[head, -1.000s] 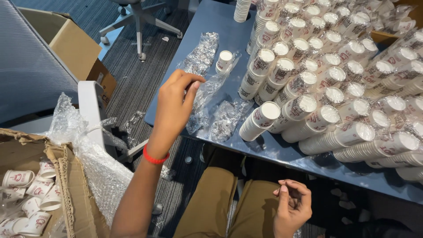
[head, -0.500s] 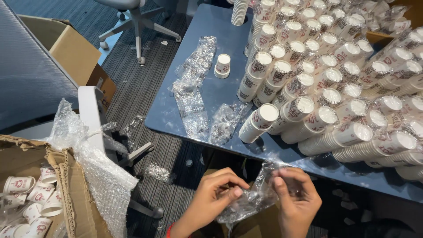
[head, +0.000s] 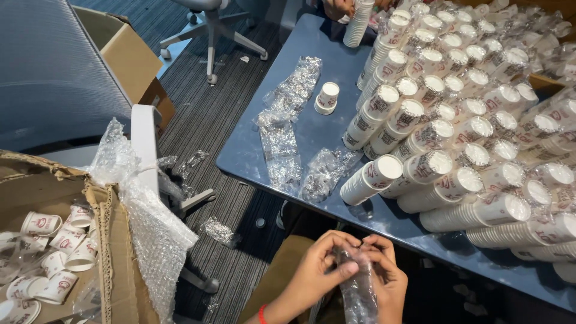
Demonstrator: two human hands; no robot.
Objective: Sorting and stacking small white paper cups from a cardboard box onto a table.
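At far left an open brown cardboard box [head: 114, 252] holds loose small white paper cups with red print [head: 51, 252], with clear bubble wrap [head: 150, 228] spilling over its side. Low in the middle, over the person's lap, both hands meet on a crumpled clear plastic sleeve [head: 359, 288]: the left hand [head: 315, 277] pinches its upper end and the right hand [head: 387, 282] is closed around it from the other side. It looks like the bunching-up of spent wrapping; a next move would want somewhere to drop it. The blue desk [head: 300, 135] edge lies just beyond the hands, with more empty sleeves [head: 282, 129] strewn on it. To the right, stacked cups lying in rows [head: 456, 144] crowd the desk, leaving open room only at its left part.
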